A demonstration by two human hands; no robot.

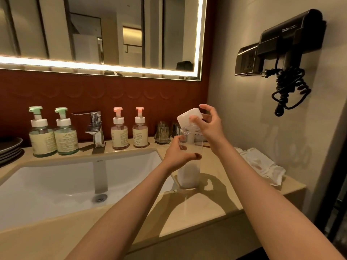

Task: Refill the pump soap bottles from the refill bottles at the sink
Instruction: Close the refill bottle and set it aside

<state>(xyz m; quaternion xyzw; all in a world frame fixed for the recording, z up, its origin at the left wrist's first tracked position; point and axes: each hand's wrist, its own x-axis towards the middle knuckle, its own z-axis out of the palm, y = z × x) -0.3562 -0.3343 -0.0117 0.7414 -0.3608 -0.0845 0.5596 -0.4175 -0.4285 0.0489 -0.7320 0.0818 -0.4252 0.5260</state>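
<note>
Bare forearms (131, 212), with a dark-painted left thumbnail (197, 156).

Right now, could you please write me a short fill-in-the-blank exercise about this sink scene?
1. The left hand holds the refill bottle, which stands on the ____.
2. The right hand holds a cap coloured ____.
3. The pump bottles left of the faucet have ____ pump heads.
4. Altogether, ____ pump bottles stand behind the sink.
Missing words: counter; white; green; four.
</note>
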